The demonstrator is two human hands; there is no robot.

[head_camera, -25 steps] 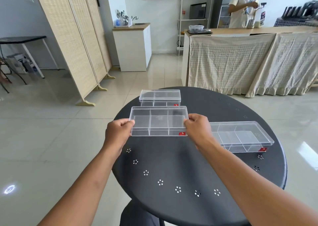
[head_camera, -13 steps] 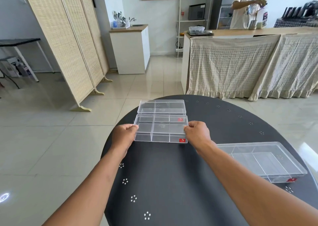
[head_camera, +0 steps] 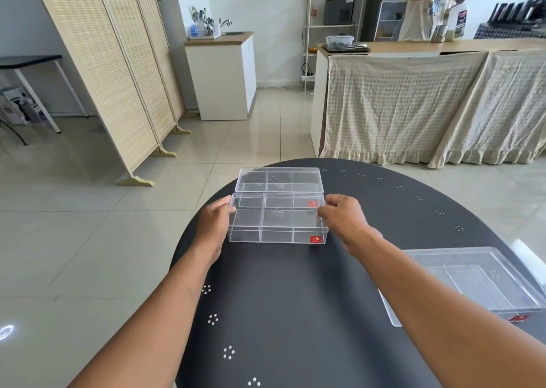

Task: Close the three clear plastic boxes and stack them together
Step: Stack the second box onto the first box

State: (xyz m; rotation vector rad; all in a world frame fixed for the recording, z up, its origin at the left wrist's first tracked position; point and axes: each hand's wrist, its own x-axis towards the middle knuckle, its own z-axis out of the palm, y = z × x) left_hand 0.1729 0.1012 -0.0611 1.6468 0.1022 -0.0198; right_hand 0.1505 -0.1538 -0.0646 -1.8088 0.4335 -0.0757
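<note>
Three clear plastic boxes sit on one round black table (head_camera: pixel 295 313): the far box (head_camera: pixel 277 179), the near box (head_camera: pixel 277 225) and the right box (head_camera: pixel 478 284). Two red labels show on the near pair, one on the third.

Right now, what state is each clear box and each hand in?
Held box: lid shut, gripped at both ends, just in front of the far box, not yet on top of it.
Far box: lid shut, resting on the table, free of both hands.
Right-side box: flat on the table, untouched; lid state unclear.
Left hand: grip closed on the held box's left end.
Right hand: grip closed on its right end.
</note>
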